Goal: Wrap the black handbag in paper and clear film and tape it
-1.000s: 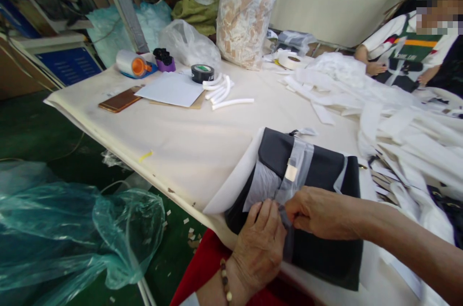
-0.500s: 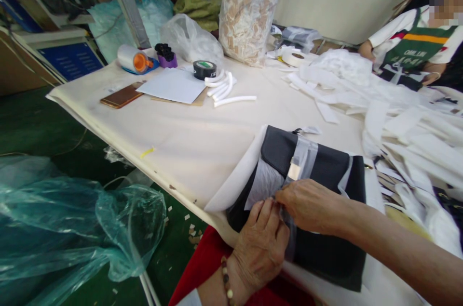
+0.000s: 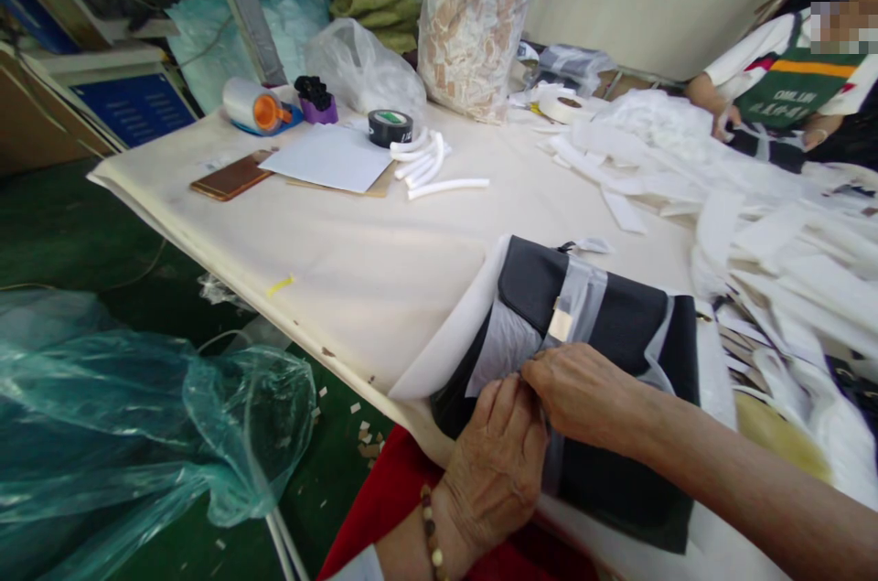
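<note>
A dark grey bag (image 3: pixel 617 325) lies on the cream table (image 3: pixel 357 261) near its front edge, partly wrapped in a translucent film strip (image 3: pixel 576 297) with a small beige tag. My left hand (image 3: pixel 497 462), with a bead bracelet at the wrist, rests on the bag's near end, fingers curled against the film. My right hand (image 3: pixel 583 393) is closed in a pinch on the film's edge, right above the left fingers. A white foam sheet (image 3: pixel 445 334) lies under the bag.
White fabric strips (image 3: pixel 720 188) are heaped at right, where another person (image 3: pixel 775 87) works. Black tape roll (image 3: pixel 389 127), white tubes (image 3: pixel 439 174), paper sheet (image 3: pixel 329 158), brown phone (image 3: pixel 230 177) and a big bag of scraps (image 3: pixel 473 14) sit farther back. Green plastic (image 3: pixel 137 425) lies on the floor at left.
My right hand has shifted slightly up and left along the film; the left hand stays on the bag. The view has drifted a little.
</note>
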A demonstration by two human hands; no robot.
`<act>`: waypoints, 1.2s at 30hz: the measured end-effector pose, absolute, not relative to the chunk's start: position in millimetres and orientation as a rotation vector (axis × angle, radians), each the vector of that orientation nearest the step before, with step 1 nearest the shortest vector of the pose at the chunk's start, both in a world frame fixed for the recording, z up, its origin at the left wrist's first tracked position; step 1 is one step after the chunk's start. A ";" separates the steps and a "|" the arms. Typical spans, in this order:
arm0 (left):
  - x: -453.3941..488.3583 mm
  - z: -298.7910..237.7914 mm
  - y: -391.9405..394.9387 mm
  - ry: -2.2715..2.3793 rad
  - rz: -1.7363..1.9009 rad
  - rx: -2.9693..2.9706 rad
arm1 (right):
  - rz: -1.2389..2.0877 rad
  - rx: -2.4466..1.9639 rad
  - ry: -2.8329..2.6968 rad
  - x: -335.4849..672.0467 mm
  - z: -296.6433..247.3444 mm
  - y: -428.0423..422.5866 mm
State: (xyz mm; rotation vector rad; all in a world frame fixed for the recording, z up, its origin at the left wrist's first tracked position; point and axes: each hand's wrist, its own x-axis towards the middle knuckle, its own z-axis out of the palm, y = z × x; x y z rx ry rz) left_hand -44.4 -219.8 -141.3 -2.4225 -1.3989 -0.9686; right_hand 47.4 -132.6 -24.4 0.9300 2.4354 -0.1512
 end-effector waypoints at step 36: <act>-45.0 -132.1 -219.0 -1.383 -0.773 -2.452 | -0.009 1.121 2.784 75.4 -33.3 -147.2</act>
